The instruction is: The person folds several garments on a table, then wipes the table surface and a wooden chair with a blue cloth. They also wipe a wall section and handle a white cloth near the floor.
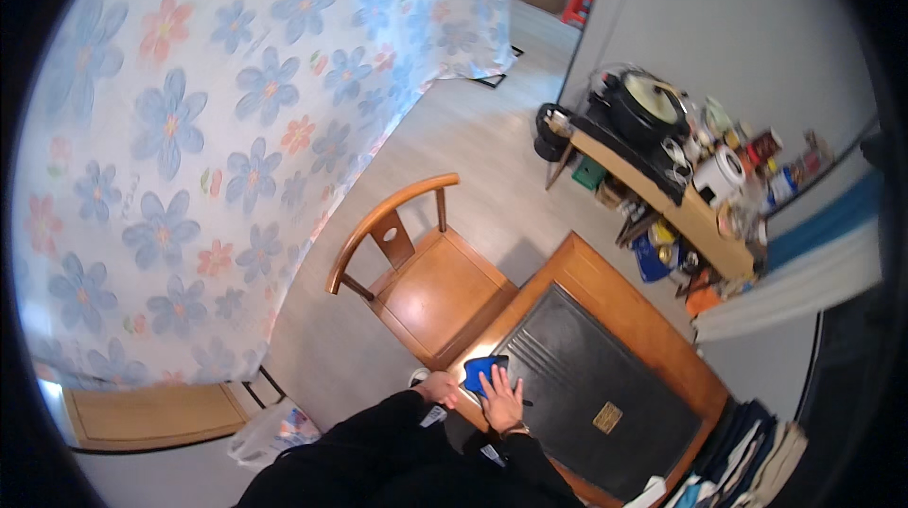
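My right hand (503,400) lies palm down with its fingers spread, partly over a blue cloth (477,374) with dark edges. That cloth rests at the edge of a wooden table (578,263), partly on the dark grey panel (596,359) set in its top. My left hand (440,389) is beside the cloth, just off the table's near left edge; its fingers are too small and turned to read clearly. A small gold plate (607,418) is on the panel, right of my right hand. Some of the cloth is hidden beneath my right fingers.
A wooden armchair (433,288) stands against the table's left side. Folded clothes (752,448) are piled at lower right. A cluttered side table (660,203) and a black bin (552,132) stand beyond. Flowered curtain (213,153) hangs at left, above a plastic bag (273,430).
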A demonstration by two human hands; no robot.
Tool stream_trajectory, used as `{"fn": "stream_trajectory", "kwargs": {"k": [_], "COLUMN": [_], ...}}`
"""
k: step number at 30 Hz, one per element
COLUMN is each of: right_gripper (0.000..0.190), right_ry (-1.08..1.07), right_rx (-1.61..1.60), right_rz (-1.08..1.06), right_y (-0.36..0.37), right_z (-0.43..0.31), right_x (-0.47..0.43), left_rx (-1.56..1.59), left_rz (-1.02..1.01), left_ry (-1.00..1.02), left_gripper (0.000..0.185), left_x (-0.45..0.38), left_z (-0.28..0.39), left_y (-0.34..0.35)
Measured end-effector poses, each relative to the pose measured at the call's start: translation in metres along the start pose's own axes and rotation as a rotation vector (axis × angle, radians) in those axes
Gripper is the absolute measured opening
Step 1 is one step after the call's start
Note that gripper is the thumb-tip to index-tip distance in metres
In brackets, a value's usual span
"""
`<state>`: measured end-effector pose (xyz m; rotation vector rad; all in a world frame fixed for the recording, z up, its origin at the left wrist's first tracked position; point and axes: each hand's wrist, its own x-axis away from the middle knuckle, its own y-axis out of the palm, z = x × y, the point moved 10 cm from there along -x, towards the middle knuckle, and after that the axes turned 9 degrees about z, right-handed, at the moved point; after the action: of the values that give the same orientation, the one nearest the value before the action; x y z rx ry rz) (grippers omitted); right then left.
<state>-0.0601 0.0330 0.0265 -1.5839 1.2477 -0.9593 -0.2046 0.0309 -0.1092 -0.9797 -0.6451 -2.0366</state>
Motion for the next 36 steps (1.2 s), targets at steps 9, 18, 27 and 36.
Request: {"fn": "stream_trajectory", "kwargs": {"k": [9,18,27,36], "right_gripper": [0.038,0.023,0.017,0.019], "right_ry": [0.914,0.596,0.241,0.350], "right_rx": [0.096,-0.888,-1.016,-0.582], "right_rz": [-0.045,0.098,0.535,0.425], "right_y": [-0.017,0.080,-0.017,0.060], "right_z": [0.129,-0.017,-0.161,-0.318], "right_x": [-0.034,-0.111,-0.229,-0.309], "left_rx": [-0.030,0.603,-0.138,0.123], "left_rz": [0.765,0.841,1.394,0.556], "left_ry": [0.188,0.401,0.587,0.409], "left_gripper": [0.012,0.015,0.029,0.054], "left_x": [0.041,0.120,0.216,0.135], "left_z": [0.012,0.046,0.057,0.051], "left_y": [-0.201,-0.253,-0.318,-0.398]}}
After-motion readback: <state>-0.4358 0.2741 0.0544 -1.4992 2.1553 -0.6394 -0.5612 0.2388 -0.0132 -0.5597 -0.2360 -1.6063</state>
